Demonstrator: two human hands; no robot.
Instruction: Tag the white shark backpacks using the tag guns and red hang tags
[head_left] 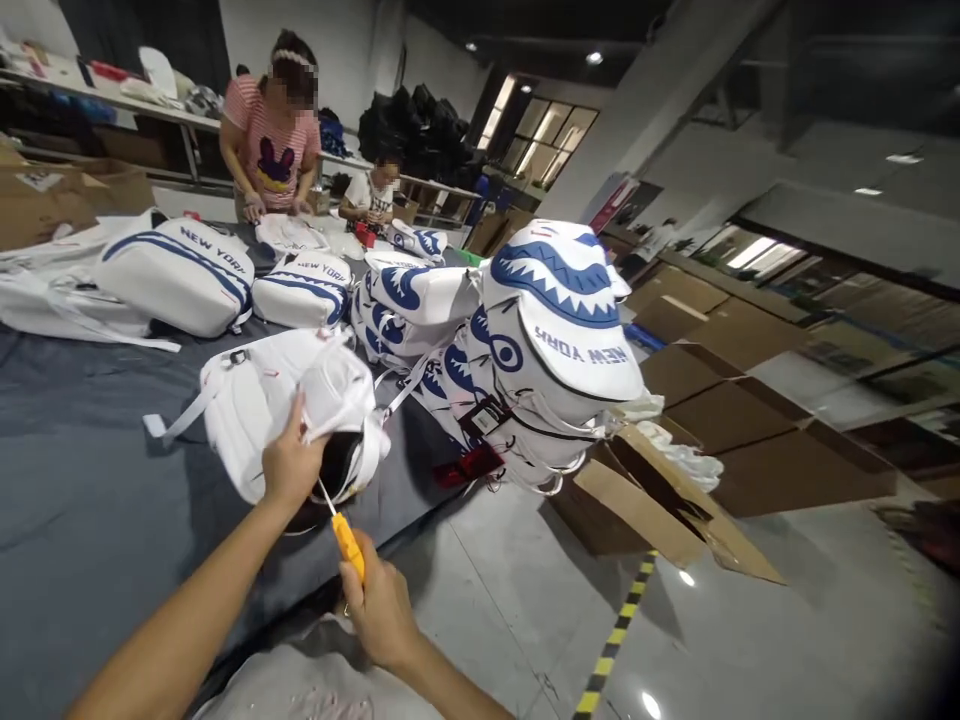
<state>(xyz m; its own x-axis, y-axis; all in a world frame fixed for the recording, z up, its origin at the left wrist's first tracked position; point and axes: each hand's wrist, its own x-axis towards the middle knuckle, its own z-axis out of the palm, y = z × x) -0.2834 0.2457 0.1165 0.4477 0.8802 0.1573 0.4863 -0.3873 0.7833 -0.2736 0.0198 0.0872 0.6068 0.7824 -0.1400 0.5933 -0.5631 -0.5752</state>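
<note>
Head view. The soft white fabric backpack [244, 425] lies on the near part of the table covered in dark grey-blue cloth [90, 430], left of the tall stack of white bags with blue shark-like print [559, 345]. Its dark opening [341, 462] faces the near right; a white webbing strap [196, 412] trails to the left.

The left hand [292, 465] grasps the bunched fabric at the left edge of the opening, index finger extended along it; the thumb's placement is not clear. The right hand [382, 605] is wrapped around the yellow handle of a slim tool with a thin pale shaft [348, 547]. The shaft points at the opening; whether its tip touches fabric cannot be determined.

Handling assessment: the backpack appears light and pliable, its body lightly padded, its mouth prone to folding. It is unlikely to break, though the pale surface would probably mark and a hard point could snag it. The firmest hold is judged to be the seamed rim, fingers kept off the shaft's line; the loose strap offers poor control.
</note>
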